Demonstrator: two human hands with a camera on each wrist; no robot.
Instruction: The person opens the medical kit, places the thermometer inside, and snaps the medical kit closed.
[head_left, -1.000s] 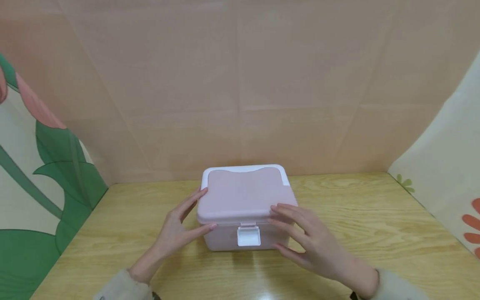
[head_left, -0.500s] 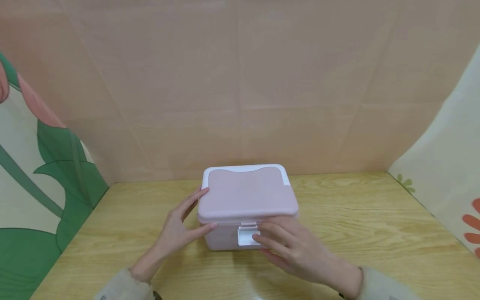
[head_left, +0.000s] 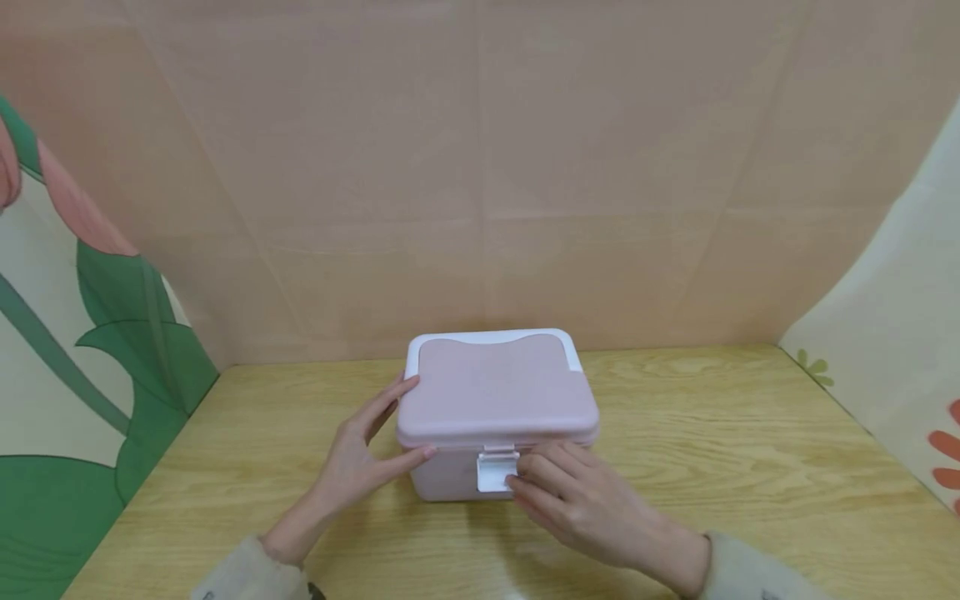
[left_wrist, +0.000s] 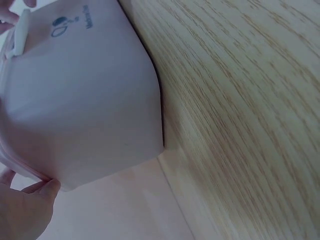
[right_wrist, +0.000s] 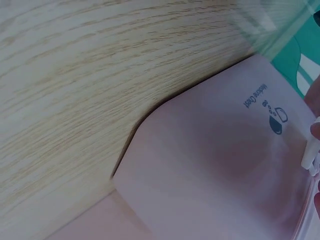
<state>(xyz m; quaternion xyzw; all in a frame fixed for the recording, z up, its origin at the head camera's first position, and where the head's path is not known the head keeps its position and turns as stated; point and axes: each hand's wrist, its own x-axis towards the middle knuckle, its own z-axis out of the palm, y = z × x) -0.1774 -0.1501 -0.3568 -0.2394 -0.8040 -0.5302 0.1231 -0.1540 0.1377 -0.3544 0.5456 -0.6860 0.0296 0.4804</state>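
A pale pink medicine box (head_left: 498,387) with a white-trimmed lid stands on the table, its lid down. "Medicine Chest" and a small pill emblem (right_wrist: 275,125) are printed on its front. My left hand (head_left: 351,458) holds the left front corner of the lid, thumb on the front rim and fingers along the left side; its fingertips (left_wrist: 49,187) press at the lid's edge in the left wrist view. With thumb and curled fingers, my right hand (head_left: 588,504) grips the right side of the white latch (head_left: 492,473). Seen from the left wrist, the latch (left_wrist: 21,32) sticks out from the front.
The box sits near the back of a light wood-grain table (head_left: 712,450). Behind it rises a plain beige cloth (head_left: 480,167). Printed panels with green leaves (head_left: 142,333) on the left and red petals (head_left: 947,444) on the right flank the table.
My right hand has moved left from the box's right front corner to the latch, and its fingers have closed on it. My left hand has kept its place on the box.
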